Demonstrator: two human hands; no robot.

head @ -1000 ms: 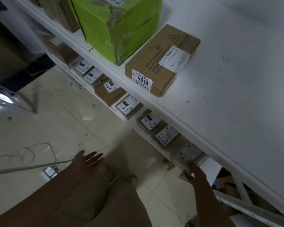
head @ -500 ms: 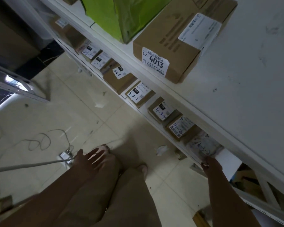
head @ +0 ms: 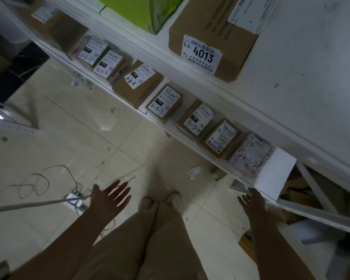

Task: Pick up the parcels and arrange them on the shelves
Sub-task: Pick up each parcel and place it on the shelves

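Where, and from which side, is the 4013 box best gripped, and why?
Probably by its two long sides near the labelled end, coming from the aisle. The 4013 box lies flat with that short end at the shelf edge. One long side faces bare shelf; the green parcel sits close by the other.

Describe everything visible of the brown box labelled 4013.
The flat brown cardboard box lies on the white upper shelf, front face at the shelf edge. A white sticker on that face shows a barcode and "5-2- 4013"; a larger white shipping label sits on top beside printed bars. The frame cuts off its rear. A lime-green parcel stands beside it; contact is unclear. The left hand and right hand, both open, are apart from it.
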